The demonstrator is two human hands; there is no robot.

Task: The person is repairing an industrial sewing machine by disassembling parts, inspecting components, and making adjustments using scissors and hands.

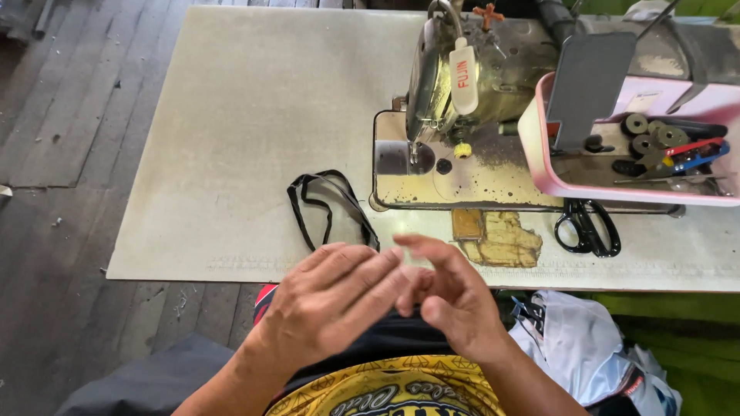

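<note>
Here the two hands meet at the near edge of the table (231, 115), straight in front of the sewing machine (462, 85) and well short of its needle. The left hand (331, 300) lies flat with fingers stretched out and together, overlapping the right hand (451, 296), whose fingers curl loosely with the thumb raised. Neither grip can be seen to have hold of anything — the left looks open and flat, while the right is half closed, and whether something thin sits between its fingertips I cannot tell, since the left hand covers that spot and the fingers are blurred.

The nearest loose thing is a black strap (331, 204), looped on the table just left of the machine's bed and just beyond the left fingertips, apart from them. It probably lies there to be within easy reach of the needle plate.

To the right of the needle, resting on the machine's bed, stands a pink tray (539, 154) with bobbins (651, 135) and small tools — kept close, it seems, so spares are at hand. Black scissors (587, 227) lie on the table in front of that tray. A patch of worn, flaking surface (497, 239) shows just in front of the machine bed. White cloth (578, 339) hangs below the table edge, to the right of the right hand.
</note>
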